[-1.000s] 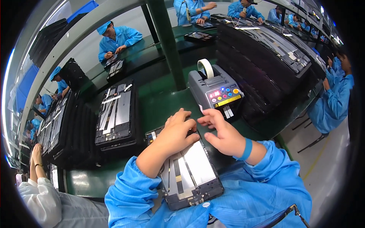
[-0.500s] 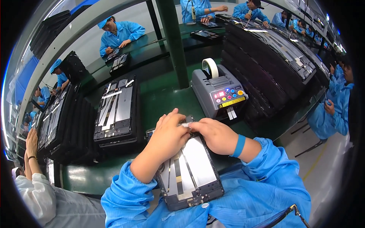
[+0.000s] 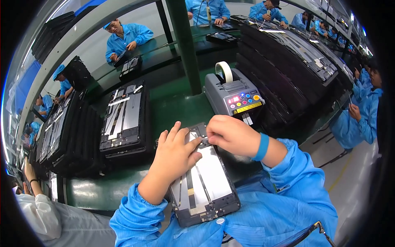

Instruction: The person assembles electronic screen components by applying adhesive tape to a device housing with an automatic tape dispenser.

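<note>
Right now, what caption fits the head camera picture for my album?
Left hand and right hand at the far end of an opened tablet, with a gray tape dispenser beyond.

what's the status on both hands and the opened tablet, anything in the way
Left hand spread over opened tablet, right hand curled at its far end, grip unclear. Tablet inner side up. Tape dispenser beyond, not covering it.

Blue-clad workers [image 3: 132, 36], green benches [image 3: 166, 111] and stacked opened devices [image 3: 125, 119], perhaps tablets, show an electronics workshop.
</note>
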